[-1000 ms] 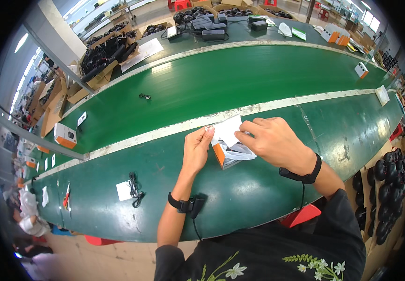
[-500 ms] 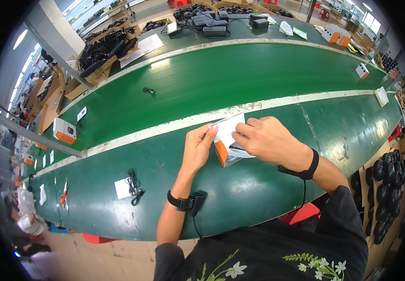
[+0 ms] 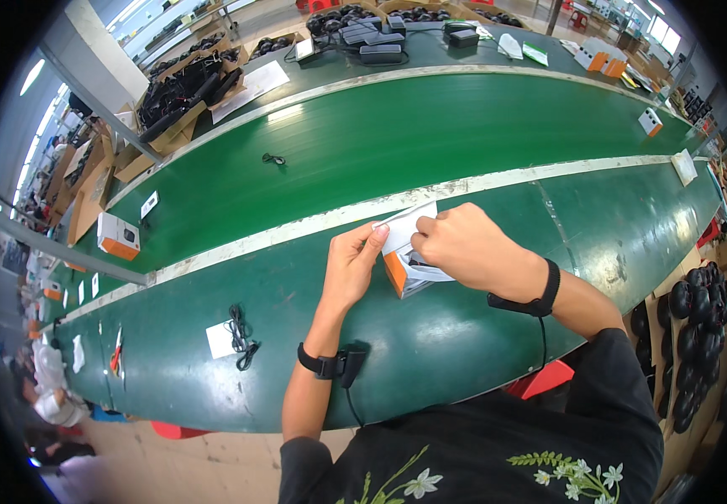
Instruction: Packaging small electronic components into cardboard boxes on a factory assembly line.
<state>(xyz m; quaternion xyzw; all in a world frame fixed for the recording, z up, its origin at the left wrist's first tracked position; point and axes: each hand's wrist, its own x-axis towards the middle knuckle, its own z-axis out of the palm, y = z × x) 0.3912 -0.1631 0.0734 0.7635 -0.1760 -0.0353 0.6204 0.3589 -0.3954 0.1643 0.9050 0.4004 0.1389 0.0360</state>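
Observation:
A small white and orange box (image 3: 396, 274) stands open at the near side of the green table, its white flap (image 3: 414, 220) raised. My left hand (image 3: 355, 259) pinches that flap at its left edge, thumb on top. Curled over the opening, my right hand (image 3: 471, 250) has its fingers pressed together; whatever they hold is hidden behind them. Inside the box, something dark and a pale sheet show in part. Each of my wrists wears a black strap with a cable.
A coiled black cable (image 3: 239, 336) lies on a white card, with red-handled scissors (image 3: 116, 357) farther left. On the green conveyor belt (image 3: 397, 126) are a small cable (image 3: 273, 159) and boxes (image 3: 117, 236) at both ends. Black adapters (image 3: 382, 54) sit beyond it.
My right hand has shifted slightly left and up over the box opening. My left hand keeps its pinch on the flap. On the belt, the small cable has moved slightly right.

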